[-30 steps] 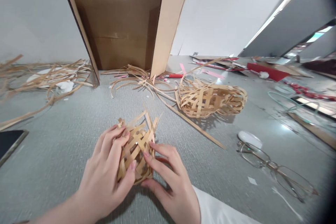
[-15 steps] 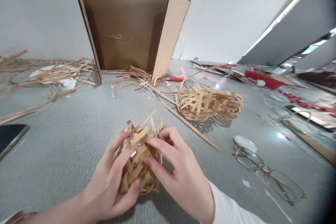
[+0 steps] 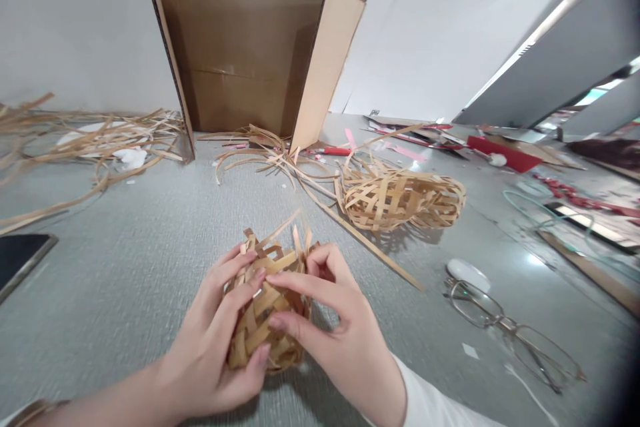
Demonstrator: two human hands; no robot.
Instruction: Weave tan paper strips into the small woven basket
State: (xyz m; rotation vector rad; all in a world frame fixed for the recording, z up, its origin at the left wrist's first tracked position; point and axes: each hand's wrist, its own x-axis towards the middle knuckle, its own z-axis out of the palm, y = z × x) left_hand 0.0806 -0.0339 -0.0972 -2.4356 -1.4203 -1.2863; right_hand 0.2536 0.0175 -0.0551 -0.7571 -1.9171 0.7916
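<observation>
While a tall brown cardboard box (image 3: 250, 60) stands open at the back of the grey table (image 3: 125, 267), a larger loosely woven tan strip basket (image 3: 400, 199) lies on its side beyond the hands. Wire-rimmed glasses (image 3: 510, 330) rest at right. Nearest the viewer, 2 hands clasp 1 small half-woven ball of flat tan bamboo strips (image 3: 267, 310) just above the tabletop. The left hand (image 3: 215, 347) cups its side; the right hand (image 3: 340, 333) pinches strips on top. It looks light, springy and easily unravelled, best held around the woven body, not the loose ends.
</observation>
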